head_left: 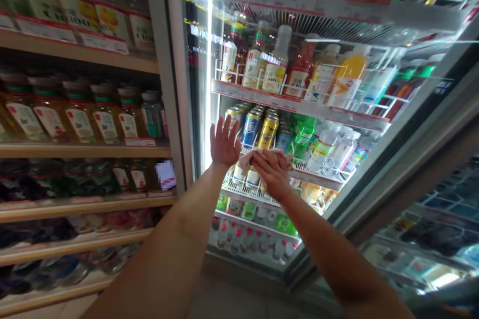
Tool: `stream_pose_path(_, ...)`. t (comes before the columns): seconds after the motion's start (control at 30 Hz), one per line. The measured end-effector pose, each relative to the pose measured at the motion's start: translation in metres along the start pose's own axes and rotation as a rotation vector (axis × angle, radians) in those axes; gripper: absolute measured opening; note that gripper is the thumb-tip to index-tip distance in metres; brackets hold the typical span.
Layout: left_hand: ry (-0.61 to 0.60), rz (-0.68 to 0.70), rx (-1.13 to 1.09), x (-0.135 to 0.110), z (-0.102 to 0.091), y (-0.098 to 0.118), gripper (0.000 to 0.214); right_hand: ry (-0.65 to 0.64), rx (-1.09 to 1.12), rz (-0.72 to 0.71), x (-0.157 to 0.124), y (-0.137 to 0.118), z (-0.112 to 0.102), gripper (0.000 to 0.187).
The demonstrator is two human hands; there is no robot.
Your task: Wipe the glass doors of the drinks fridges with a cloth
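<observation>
My left hand (pixel 225 142) is raised with fingers spread, flat against or just in front of the glass door (pixel 200 67) of a lit drinks cooler. It holds nothing. To its right, my right hand (pixel 272 173) presses a light pinkish cloth (pixel 249 158) toward the same glass, fingers stretched over it. Part of the cloth is hidden under the palm. Behind the hands, inside the cooler, stand a blue can (pixel 250 129), a gold can (pixel 268 131) and green bottles (pixel 300 134).
Wooden shelves (pixel 86 151) of bottled drinks stand on the left, close to my left arm. The cooler's metal door frame (pixel 359 179) slants along the right, beside another glass-fronted cooler (pixel 422 239). Grey floor (pixel 228 289) shows below. Reflections lie on the glass.
</observation>
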State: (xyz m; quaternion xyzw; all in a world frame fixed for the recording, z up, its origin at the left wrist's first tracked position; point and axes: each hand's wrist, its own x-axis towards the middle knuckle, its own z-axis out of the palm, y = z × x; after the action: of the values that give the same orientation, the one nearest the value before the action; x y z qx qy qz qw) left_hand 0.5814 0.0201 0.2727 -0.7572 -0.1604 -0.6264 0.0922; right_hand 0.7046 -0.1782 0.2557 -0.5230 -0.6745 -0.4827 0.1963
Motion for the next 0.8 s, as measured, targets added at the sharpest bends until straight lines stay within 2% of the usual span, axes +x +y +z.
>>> stream_pose_path(0.07,0.012,0.020,-0.013,0.000,0.000,0.000,0.059,-0.056,0.005,-0.116,-0.002,0.001,-0.003,0.041)
stream_pose_path(0.13,0.023,0.033,-0.025,0.000,0.000,-0.001,0.059,-0.049,-0.020,-0.134,0.006,0.012,-0.013,0.039)
stream_pose_path(0.27,0.011,0.039,-0.044,0.000,0.001,-0.004,0.060,0.127,-0.124,0.156,0.035,0.045,-0.038,0.042)
stream_pose_path(0.33,-0.001,0.035,-0.053,0.000,0.002,-0.005,0.061,0.141,-0.125,0.256,0.038,0.051,-0.041,0.044)
stream_pose_path(0.37,-0.007,0.033,-0.055,0.000,0.002,-0.006,0.061,0.114,-0.112,0.259,0.034,0.049,-0.040,0.045)
stream_pose_path(0.43,-0.016,0.025,-0.055,0.001,0.002,-0.005,0.062,0.013,-0.065,0.158,0.019,0.039,-0.031,0.044)
stream_pose_path(0.53,-0.017,0.019,-0.043,0.001,0.001,-0.004,0.062,-0.176,0.058,-0.125,-0.004,0.024,-0.018,0.041)
stream_pose_path(0.6,-0.018,0.014,-0.042,0.002,0.001,-0.002,0.062,-0.206,0.081,-0.197,-0.004,0.028,-0.020,0.039)
stream_pose_path(0.67,-0.026,-0.003,-0.054,0.002,0.000,-0.001,0.062,-0.121,0.018,-0.096,0.010,0.042,-0.031,0.039)
stream_pose_path(0.8,-0.044,-0.043,-0.129,0.002,-0.001,0.000,0.065,0.069,-0.085,0.247,0.041,0.065,-0.052,0.041)
